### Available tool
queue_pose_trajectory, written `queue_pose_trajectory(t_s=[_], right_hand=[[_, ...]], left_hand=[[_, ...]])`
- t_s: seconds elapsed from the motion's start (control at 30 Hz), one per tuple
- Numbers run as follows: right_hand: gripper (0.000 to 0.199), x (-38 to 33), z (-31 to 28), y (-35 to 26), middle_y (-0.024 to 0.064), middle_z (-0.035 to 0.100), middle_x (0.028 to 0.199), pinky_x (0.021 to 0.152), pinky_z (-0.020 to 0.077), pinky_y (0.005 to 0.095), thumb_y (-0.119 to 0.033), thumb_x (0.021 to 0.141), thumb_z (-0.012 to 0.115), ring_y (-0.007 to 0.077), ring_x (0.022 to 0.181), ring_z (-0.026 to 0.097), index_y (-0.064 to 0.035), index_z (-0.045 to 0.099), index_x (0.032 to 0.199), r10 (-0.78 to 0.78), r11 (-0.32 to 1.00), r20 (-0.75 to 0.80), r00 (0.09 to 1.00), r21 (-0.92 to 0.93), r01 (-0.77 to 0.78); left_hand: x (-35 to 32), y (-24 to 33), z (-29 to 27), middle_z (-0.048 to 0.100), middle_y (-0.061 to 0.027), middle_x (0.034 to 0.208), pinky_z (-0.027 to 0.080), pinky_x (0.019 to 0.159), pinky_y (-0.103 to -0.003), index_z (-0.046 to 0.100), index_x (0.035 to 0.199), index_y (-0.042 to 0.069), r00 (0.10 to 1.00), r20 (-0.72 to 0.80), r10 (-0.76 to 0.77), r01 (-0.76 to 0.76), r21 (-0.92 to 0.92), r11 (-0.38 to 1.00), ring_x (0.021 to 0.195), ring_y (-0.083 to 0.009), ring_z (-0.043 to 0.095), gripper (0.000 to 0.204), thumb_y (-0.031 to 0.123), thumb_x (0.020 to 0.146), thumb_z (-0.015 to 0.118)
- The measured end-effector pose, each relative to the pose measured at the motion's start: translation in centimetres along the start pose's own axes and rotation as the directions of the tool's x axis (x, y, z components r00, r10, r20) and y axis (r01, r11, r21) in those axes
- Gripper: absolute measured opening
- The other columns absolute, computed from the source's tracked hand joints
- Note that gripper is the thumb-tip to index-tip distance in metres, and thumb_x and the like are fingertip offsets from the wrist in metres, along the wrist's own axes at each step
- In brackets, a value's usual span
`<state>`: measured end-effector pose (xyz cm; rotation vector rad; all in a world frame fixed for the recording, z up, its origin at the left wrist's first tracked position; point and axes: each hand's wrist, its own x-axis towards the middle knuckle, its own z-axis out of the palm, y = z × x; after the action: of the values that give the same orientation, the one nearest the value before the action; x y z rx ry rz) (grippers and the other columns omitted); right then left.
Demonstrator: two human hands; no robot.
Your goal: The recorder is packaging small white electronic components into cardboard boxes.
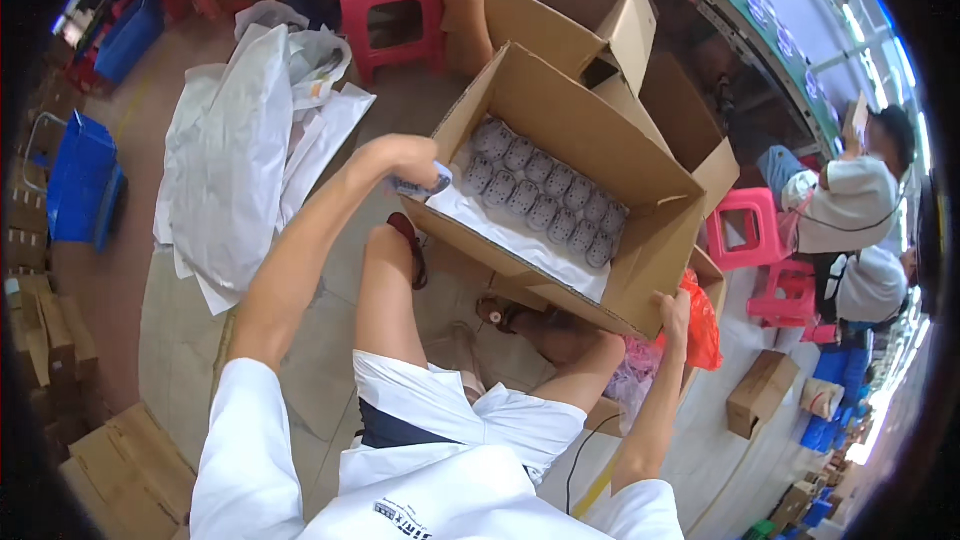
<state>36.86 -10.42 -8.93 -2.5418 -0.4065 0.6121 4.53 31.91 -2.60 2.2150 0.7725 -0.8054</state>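
An open cardboard box (640, 165) is tilted in front of me. Inside it, several rounded grey-lilac pieces with small dark holes (540, 185) lie in rows beside a white sheet (520, 245). My left hand (402, 157) is closed over the box's left edge, around a small blue-grey item (428, 183); fingers and blur hide its kind. At the box's near right corner, my right hand (674, 316) grips the cardboard edge. Just beyond that hand hangs a red plastic bag (704, 325).
More open cartons (575, 5) stand behind the box. White plastic sheeting (235, 155) lies on the floor at left. A person sits on a pink stool (392, 15) at the far side; others sit on the right near another pink stool (745, 228). A closed carton (762, 395) lies at right.
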Motion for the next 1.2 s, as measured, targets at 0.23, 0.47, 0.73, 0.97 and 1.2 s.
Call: queue_pose_trajectory(t_s=[0.23,0.47,0.73,0.97,1.2], right_hand=[[0.026,-3.8,-2.5,-3.9,0.0105,0.066,0.076,0.062,0.0474,0.0252,-0.008,0.072,0.062,0.0176,0.066,0.059,0.0071,0.067,0.093,0.016,0.943,-0.053,0.998,0.331,0.003],[0.023,-3.8,-8.2,-6.0,0.0089,0.066,0.078,0.06,0.0458,0.0225,-0.004,0.074,0.061,0.0139,0.063,0.057,0.0052,0.067,0.094,-0.104,0.943,0.042,0.994,0.322,0.085],[0.02,-6.8,-15.1,-11.0,0.006,0.065,0.076,0.061,0.0451,0.0222,-0.01,0.074,0.068,0.0111,0.063,0.056,0.0029,0.07,0.089,-0.263,0.926,0.007,0.965,0.281,0.251],[0.027,-11.0,-23.8,-12.5,0.0048,0.068,0.08,0.067,0.0476,0.0182,-0.015,0.076,0.07,0.0088,0.068,0.061,0.0022,0.069,0.097,-0.188,0.964,-0.215,0.958,0.147,0.222],[0.027,-9.8,-34.1,-2.3,0.0092,0.07,0.094,0.075,0.0472,0.0209,-0.019,0.083,0.065,0.0111,0.08,0.062,-0.0003,0.071,0.101,-0.177,0.975,-0.057,0.983,0.127,0.183]], left_hand=[[1.6,-4.4,-2.8,0.062,-0.0124,0.075,0.055,0.042,-0.038,0.062,0.087,-0.003,0.993,0.12,0.002,0.02,-0.182,0.983,0.058,-0.0237,0.058,0.016,0.009,0.076,0.059],[-2.0,-5.0,-5.1,0.061,-0.0061,0.077,0.047,0.058,-0.03,0.064,0.087,-0.002,0.999,0.032,0.021,-0.015,-0.186,0.982,0.066,-0.0174,0.055,0.014,0.008,0.077,0.063],[-10.7,-2.5,-8.8,0.06,-0.0017,0.079,0.042,0.066,-0.022,0.065,0.087,0.0,0.998,-0.011,0.068,-0.068,-0.298,0.952,0.068,-0.0109,0.052,0.014,0.011,0.078,0.063],[-18.3,6.1,-12.4,0.06,-0.0092,0.087,0.049,0.061,-0.025,0.058,0.097,0.001,0.957,-0.288,0.025,-0.2,-0.596,0.778,0.066,-0.0174,0.057,0.016,0.006,0.082,0.055],[-17.9,12.9,-5.6,0.059,-0.0106,0.089,0.051,0.06,-0.028,0.057,0.099,0.001,0.989,-0.15,0.01,-0.079,-0.462,0.883,0.066,-0.0195,0.057,0.018,0.006,0.082,0.055]])
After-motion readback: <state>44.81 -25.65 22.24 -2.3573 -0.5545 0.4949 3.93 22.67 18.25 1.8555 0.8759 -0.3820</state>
